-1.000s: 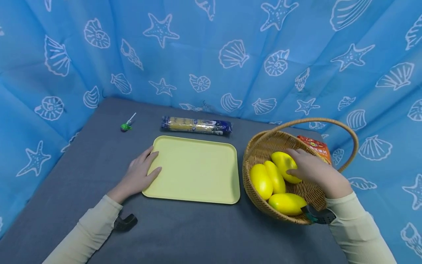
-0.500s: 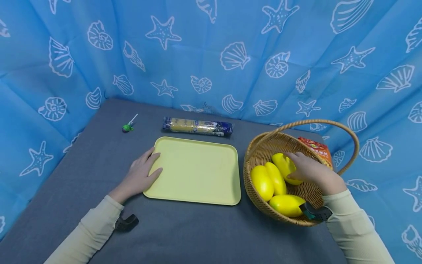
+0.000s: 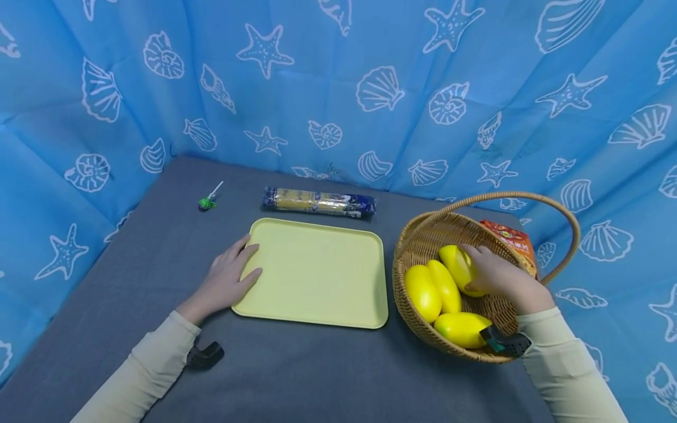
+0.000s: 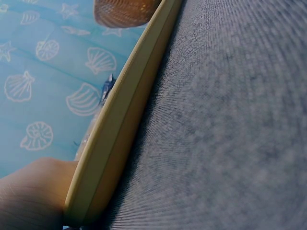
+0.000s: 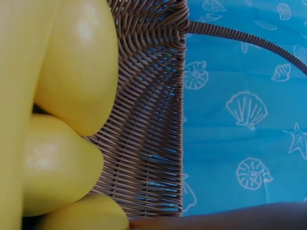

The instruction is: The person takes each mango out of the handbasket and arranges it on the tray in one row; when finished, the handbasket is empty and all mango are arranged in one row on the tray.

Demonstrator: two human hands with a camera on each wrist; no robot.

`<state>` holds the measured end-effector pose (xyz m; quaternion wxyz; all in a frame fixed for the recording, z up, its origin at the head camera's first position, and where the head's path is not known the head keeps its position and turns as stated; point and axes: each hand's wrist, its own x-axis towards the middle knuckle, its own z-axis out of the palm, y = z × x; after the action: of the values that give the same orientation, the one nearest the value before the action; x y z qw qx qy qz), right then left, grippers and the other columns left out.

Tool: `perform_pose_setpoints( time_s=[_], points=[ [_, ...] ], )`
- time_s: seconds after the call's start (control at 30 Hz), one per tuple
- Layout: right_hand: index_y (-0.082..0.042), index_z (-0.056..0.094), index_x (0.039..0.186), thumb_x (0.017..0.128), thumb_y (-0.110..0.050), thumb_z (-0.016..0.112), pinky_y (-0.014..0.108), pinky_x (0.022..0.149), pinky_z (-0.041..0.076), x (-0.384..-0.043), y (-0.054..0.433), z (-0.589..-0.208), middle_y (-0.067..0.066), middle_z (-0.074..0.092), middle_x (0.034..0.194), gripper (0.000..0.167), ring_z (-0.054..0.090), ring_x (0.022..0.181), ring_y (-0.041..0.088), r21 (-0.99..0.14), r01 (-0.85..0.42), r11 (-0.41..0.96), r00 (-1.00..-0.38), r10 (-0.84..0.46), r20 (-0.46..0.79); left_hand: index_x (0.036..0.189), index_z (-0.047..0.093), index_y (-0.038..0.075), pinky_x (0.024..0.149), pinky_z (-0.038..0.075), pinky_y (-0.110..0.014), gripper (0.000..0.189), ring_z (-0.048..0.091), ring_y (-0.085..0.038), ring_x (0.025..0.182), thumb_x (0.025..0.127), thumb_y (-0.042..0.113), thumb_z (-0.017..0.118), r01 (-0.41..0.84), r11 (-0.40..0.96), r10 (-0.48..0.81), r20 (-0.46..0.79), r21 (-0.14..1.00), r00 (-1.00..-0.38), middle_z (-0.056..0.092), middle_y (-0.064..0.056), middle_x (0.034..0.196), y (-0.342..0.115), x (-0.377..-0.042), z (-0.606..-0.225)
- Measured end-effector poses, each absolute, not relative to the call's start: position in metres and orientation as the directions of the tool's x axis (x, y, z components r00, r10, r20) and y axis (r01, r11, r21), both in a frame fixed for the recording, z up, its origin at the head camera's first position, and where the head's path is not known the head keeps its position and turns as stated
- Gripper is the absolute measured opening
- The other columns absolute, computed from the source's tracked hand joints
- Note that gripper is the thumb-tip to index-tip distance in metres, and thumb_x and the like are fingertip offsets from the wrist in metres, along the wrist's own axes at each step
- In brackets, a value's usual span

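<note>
My left hand (image 3: 225, 282) rests on the left edge of a pale yellow tray (image 3: 312, 276), its fingers and thumb lying over the rim. In the left wrist view, the tray's side (image 4: 115, 129) runs diagonally past the hand. To the right, my right hand (image 3: 494, 271) reaches into a wicker basket (image 3: 423, 235) and holds a yellow mango (image 3: 456, 264), with the thumb on its near side and fingers over the far side. Several more mangoes (image 3: 423, 292) lie beside it. The right wrist view shows mangoes (image 5: 79, 62) close up, with the fingers mostly hidden.
Behind the tray lies a clear and blue pack of noodles (image 3: 319, 202). A green-wrapped lollipop (image 3: 207, 203) is at the back left. A red-orange snack bag (image 3: 512, 242) stands behind the basket, whose handle (image 3: 571, 226) arches rightward. A blue shell-print curtain (image 3: 328, 88) surrounds the grey table.
My right hand's fingers have settled slightly further round the mango, with the wrist shifting a little left. The left hand stays on the tray; the whole view shifts slightly.
</note>
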<state>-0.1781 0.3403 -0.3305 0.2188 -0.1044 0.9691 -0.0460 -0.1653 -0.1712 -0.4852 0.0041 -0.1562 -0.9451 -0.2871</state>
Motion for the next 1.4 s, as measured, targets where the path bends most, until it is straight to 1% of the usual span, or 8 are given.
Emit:
perform_pose_setpoints(
  time_s=[0.33, 0.6, 0.83, 1.0, 1.27, 1.4],
  points=[
    [0.007, 0.023, 0.145, 0.075, -0.012, 0.074, 0.047, 0.071, 0.048, -0.173, 0.342, -0.335, 0.04, 0.038, 0.123, 0.088, 0.053, 0.088, 0.036, -0.154, -0.167, 0.974, -0.894, -0.215, -0.394, 0.147, 0.034, 0.009, 0.107, 0.018, -0.062, 0.059, 0.021, -0.04, 0.142, 0.099, 0.042, 0.044, 0.294, 0.792, 0.292, 0.091, 0.535, -0.952, 0.015, -0.016, 0.158, -0.17, -0.166, -0.485],
    [0.005, 0.028, 0.144, 0.076, -0.01, 0.075, 0.051, 0.075, 0.049, -0.169, 0.344, -0.337, 0.036, 0.044, 0.119, 0.084, 0.055, 0.091, 0.038, -0.139, -0.219, 0.966, -0.904, -0.254, -0.344, 0.147, 0.034, 0.01, 0.108, 0.018, -0.061, 0.059, 0.02, -0.039, 0.142, 0.099, 0.042, 0.045, 0.287, 0.79, 0.293, 0.078, 0.542, -0.953, 0.014, -0.015, 0.159, -0.169, -0.167, -0.483],
    [0.006, 0.03, 0.143, 0.077, -0.013, 0.074, 0.049, 0.073, 0.05, -0.166, 0.342, -0.333, 0.034, 0.045, 0.115, 0.081, 0.055, 0.084, 0.033, -0.131, -0.234, 0.963, -0.91, -0.265, -0.319, 0.147, 0.035, 0.01, 0.108, 0.019, -0.061, 0.059, 0.021, -0.039, 0.142, 0.099, 0.043, 0.045, 0.289, 0.794, 0.291, 0.082, 0.536, -0.953, 0.016, -0.016, 0.158, -0.169, -0.166, -0.484],
    [0.007, 0.027, 0.143, 0.078, -0.013, 0.072, 0.049, 0.071, 0.05, -0.164, 0.341, -0.328, 0.036, 0.042, 0.118, 0.082, 0.056, 0.082, 0.032, -0.136, -0.236, 0.962, -0.909, -0.268, -0.319, 0.147, 0.035, 0.01, 0.108, 0.019, -0.061, 0.058, 0.021, -0.039, 0.142, 0.1, 0.043, 0.043, 0.293, 0.788, 0.289, 0.094, 0.541, -0.953, 0.016, -0.016, 0.158, -0.169, -0.166, -0.484],
    [0.004, 0.021, 0.147, 0.08, -0.012, 0.07, 0.044, 0.067, 0.05, -0.162, 0.34, -0.323, 0.037, 0.037, 0.126, 0.085, 0.057, 0.081, 0.031, -0.146, -0.207, 0.967, -0.914, -0.244, -0.324, 0.147, 0.035, 0.011, 0.108, 0.019, -0.061, 0.059, 0.021, -0.039, 0.142, 0.1, 0.045, 0.041, 0.291, 0.79, 0.29, 0.09, 0.54, -0.953, 0.015, -0.015, 0.159, -0.171, -0.167, -0.486],
    [0.004, 0.019, 0.148, 0.079, -0.012, 0.072, 0.044, 0.065, 0.05, -0.16, 0.338, -0.319, 0.039, 0.035, 0.126, 0.088, 0.057, 0.082, 0.033, -0.149, -0.2, 0.968, -0.917, -0.239, -0.32, 0.147, 0.035, 0.01, 0.108, 0.019, -0.061, 0.058, 0.021, -0.039, 0.142, 0.1, 0.044, 0.041, 0.291, 0.789, 0.291, 0.089, 0.541, -0.953, 0.015, -0.016, 0.158, -0.171, -0.166, -0.486]
  ],
)
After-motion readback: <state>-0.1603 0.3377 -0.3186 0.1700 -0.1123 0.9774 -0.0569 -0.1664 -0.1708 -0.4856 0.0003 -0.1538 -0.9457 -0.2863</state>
